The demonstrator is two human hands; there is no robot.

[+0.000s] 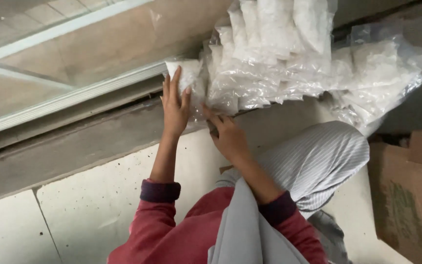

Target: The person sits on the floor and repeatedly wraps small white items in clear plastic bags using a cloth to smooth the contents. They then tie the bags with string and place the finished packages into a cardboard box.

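A clear plastic packet of white material [187,78] sits just above the frame's centre, at the left end of a stack of similar packets [279,58]. The left hand [176,105] lies flat against it, fingers straight. The right hand [228,137] reaches under the stack, fingers loosely curled. A cardboard box [409,190] stands lower right on the pale floor [74,215].

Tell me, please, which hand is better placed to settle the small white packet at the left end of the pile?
Probably the left hand: its fingers already lie flat on that packet. The right hand sits lower, at the bottom edge of the stacked bags.
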